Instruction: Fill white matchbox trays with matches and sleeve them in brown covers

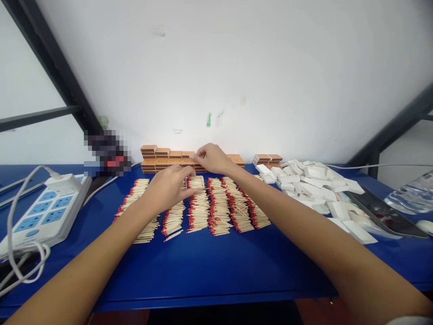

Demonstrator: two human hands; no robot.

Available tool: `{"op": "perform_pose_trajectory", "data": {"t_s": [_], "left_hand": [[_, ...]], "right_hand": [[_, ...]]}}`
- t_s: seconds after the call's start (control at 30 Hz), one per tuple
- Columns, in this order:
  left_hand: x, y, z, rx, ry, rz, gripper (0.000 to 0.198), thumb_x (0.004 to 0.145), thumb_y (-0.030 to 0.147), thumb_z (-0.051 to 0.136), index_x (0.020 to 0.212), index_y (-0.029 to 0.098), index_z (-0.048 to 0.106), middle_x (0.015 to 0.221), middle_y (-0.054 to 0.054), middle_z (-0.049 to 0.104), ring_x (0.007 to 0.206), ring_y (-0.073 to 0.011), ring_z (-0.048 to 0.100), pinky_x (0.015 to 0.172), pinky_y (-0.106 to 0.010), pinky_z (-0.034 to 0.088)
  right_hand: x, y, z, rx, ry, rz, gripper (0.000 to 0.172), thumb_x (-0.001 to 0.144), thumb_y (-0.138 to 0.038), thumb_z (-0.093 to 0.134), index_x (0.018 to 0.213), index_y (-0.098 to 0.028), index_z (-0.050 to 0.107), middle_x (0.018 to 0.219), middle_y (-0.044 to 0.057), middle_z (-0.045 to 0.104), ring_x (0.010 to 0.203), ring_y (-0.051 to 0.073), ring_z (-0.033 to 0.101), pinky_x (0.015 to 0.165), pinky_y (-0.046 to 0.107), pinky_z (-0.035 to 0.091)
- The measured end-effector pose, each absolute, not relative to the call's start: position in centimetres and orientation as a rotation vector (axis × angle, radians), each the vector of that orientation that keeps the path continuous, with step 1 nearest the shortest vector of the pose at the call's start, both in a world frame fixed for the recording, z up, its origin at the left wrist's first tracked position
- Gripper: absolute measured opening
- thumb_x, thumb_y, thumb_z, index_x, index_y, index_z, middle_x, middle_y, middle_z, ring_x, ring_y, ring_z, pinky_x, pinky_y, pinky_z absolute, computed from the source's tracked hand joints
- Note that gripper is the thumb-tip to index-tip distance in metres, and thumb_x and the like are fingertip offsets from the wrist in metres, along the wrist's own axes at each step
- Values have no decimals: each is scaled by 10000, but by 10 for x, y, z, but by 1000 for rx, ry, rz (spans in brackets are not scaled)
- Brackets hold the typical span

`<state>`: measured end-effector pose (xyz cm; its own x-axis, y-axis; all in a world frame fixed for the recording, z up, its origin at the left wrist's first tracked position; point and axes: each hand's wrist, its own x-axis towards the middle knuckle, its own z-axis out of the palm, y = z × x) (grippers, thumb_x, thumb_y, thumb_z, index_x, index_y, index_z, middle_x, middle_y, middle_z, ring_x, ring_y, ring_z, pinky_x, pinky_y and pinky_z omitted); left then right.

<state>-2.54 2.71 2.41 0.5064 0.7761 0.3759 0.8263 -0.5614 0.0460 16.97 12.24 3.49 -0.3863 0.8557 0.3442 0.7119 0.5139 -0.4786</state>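
My left hand [171,186] is curled around the left end of a small white matchbox tray [195,182] filled with matches. Its thumb lies along the tray's near side, and the other fingers are partly hidden. Further back, my right hand [214,158] pinches at the right end of an orange matchbox [187,154] on the upper layer of a long stack [162,165]. Part of the stack is covered by this hand. Loose red-tipped matches [198,212] lie in several rows on the blue table below both hands.
A heap of white matchbox trays [311,180] spreads at the right, beside a dark phone [384,212] and a clear plastic bottle [412,194]. Small matchbox piles [267,159] stand by the wall. A white power strip [50,207] with cables is on the left.
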Motion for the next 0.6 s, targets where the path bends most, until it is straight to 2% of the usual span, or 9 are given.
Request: {"op": "perform_pose_trajectory", "data": {"t_s": [0.07, 0.13, 0.37, 0.5, 0.6], "left_hand": [[-29, 31, 22, -2609, -1371, -559, 423, 943, 579, 725, 1150, 213, 679, 1070, -108, 735, 920, -290, 704, 796, -373, 507], [-32, 35, 20, -2632, -1345, -577, 426, 940, 573, 733, 1163, 216, 673, 1078, -104, 738, 918, -282, 696, 796, -369, 502], [-32, 37, 23, -2756, -1312, -677, 426, 971, 604, 663, 1158, 222, 683, 1073, -86, 773, 786, -229, 678, 761, -355, 484], [-36, 35, 35, -2835, -1362, -648, 518, 860, 684, 749, 1100, 226, 709, 1014, -78, 790, 830, -255, 709, 740, -352, 501], [-45, 38, 45, -2887, -1442, -747, 598, 791, 707, 798, 1140, 230, 708, 1046, -81, 797, 927, -266, 735, 788, -356, 546]], "right_hand": [[182, 102, 33, -1145, -2244, 534, 421, 1033, -426, 598, 738, -168, 751, 674, 24, 663, 635, 140, 515, 633, 297, 363], [194, 82, 29, -1120, -2232, 666, 446, 1031, -442, 579, 711, -175, 738, 623, 5, 607, 591, 129, 458, 596, 299, 325], [207, 57, 12, -1085, -2002, 1067, 313, 936, -458, 710, 822, -176, 788, 851, 54, 775, 752, 156, 634, 707, 282, 450], [199, 54, 12, -1109, -1911, 1146, 355, 858, -519, 799, 767, -176, 787, 849, 66, 787, 779, 167, 661, 700, 276, 463], [189, 47, 16, -1121, -1884, 1188, 373, 835, -533, 825, 740, -173, 791, 833, 71, 787, 756, 158, 651, 656, 264, 457]]}}
